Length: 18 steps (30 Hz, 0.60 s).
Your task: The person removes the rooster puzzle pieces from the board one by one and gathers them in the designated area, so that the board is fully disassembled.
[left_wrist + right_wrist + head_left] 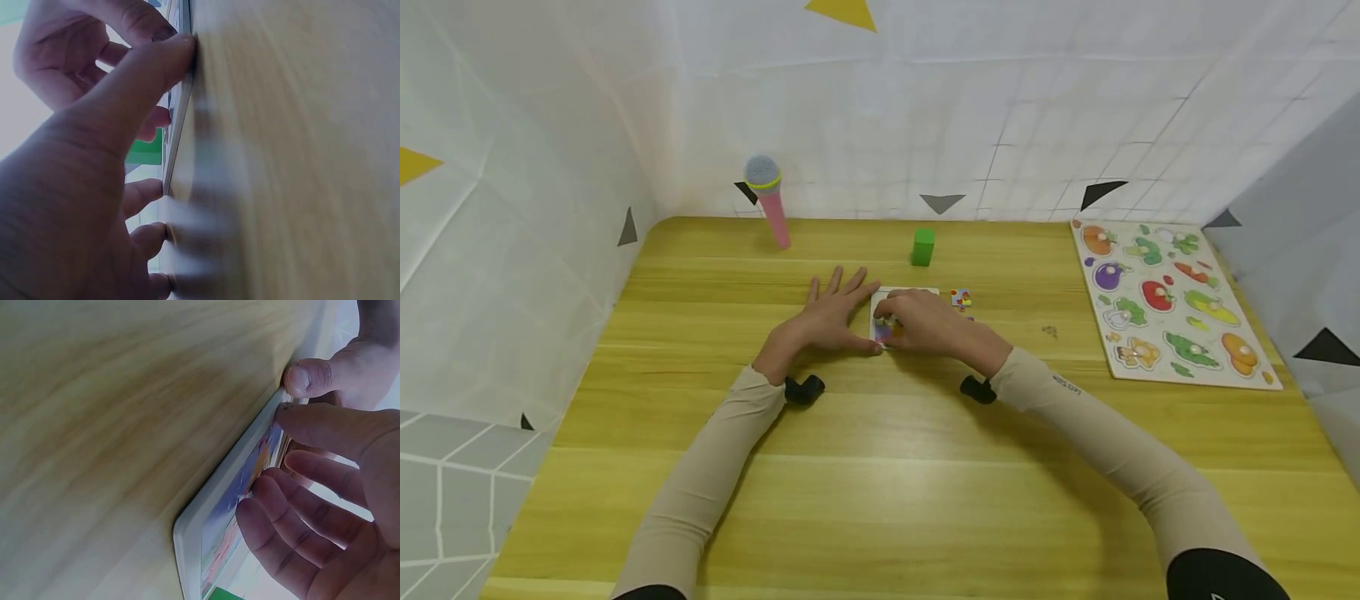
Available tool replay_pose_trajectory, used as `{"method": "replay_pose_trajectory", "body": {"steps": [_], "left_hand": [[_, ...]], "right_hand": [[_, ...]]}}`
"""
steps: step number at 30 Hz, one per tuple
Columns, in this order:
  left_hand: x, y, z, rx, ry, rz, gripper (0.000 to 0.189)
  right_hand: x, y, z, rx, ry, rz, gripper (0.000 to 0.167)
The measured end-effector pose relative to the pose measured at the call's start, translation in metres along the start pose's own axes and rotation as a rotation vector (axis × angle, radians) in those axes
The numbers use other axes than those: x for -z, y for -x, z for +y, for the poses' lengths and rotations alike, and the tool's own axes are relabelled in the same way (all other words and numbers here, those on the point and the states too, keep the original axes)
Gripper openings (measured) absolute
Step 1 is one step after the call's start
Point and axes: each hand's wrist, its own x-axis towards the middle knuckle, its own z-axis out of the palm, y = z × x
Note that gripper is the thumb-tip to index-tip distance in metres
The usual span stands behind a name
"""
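A small puzzle board point(192, 530) with a pale rim and a colourful picture lies in front of me. My left hand point(829, 321) is spread flat at its left side, the thumb by the near corner and the index finger by the far one. Over the board is my right hand point(925, 321), its fingertips resting on the picture. In the right wrist view its thumb point(319, 422) touches the rim near the left thumb. No piece shows between those fingers. Loose puzzle pieces point(961, 298) lie just right of the board, partly hidden by the right hand.
Behind the puzzle stands a green block point(922, 247). A pink toy microphone point(776, 218) is at the back left. At the right lies a larger vegetable peg board point(1137, 277). White sheeting point(880, 142) hangs behind the wooden table point(880, 467).
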Motion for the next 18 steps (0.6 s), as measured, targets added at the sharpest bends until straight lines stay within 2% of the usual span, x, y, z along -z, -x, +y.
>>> {"method": "replay_pose_trajectory", "body": {"steps": [5, 13, 18], "left_hand": [[0.0006, 0.0006, 0.0009, 0.006, 0.004, -0.005, 0.111], [0.0043, 0.0019, 0.0033, 0.005, 0.006, 0.0, 0.109], [0.0032, 0.0018, 0.0026, 0.008, 0.004, -0.011, 0.11]], "right_hand": [[0.0002, -0.0015, -0.0007, 0.009, -0.021, -0.013, 0.028], [-0.0014, -0.0024, -0.0001, 0.014, 0.0, 0.037, 0.026], [-0.0023, -0.0025, -0.0018, 0.014, 0.009, 0.026, 0.024]]}}
